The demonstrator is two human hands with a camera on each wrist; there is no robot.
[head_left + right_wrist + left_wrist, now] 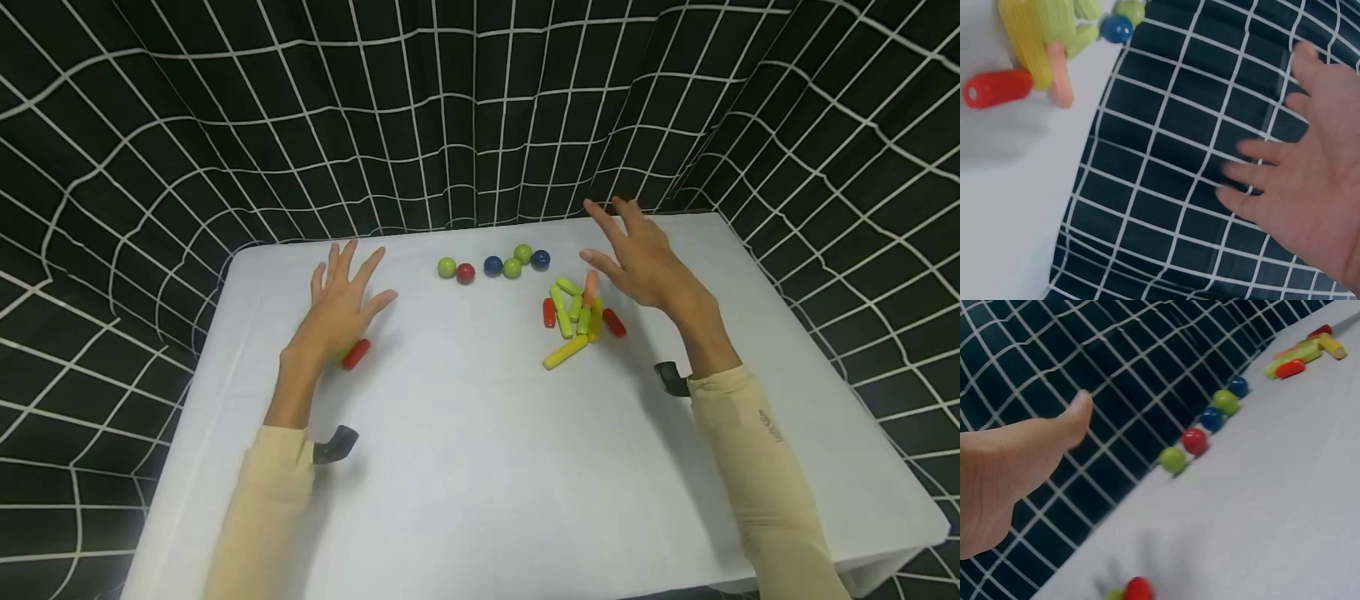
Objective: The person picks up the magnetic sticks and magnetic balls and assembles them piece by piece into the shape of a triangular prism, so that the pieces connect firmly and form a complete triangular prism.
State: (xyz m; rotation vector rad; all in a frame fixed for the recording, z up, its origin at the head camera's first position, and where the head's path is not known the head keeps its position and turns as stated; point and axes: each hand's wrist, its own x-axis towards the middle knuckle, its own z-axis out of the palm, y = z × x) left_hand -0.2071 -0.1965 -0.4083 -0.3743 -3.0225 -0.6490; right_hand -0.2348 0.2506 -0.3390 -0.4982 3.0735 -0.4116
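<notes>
My left hand (337, 307) is raised over the left side of the white table, fingers spread and holding nothing. Below it lies a red peg-like piece (356, 354), with a green piece (1115, 594) beside it, mostly hidden by the hand in the head view. My right hand (640, 260), also empty with fingers apart, hovers at the back right. Close by on its left is a loose pile: several light green pieces (562, 321), yellow pieces (566, 352), an orange piece (590, 288) and red pieces (614, 323) at either side.
Along the table's back edge sit green balls (447, 267), a red ball (465, 273) and blue balls (492, 266) in a loose row. Dark curtains (420, 108) with a white grid surround the table (465, 467). Black wrist mounts (335, 445) jut from both sleeves.
</notes>
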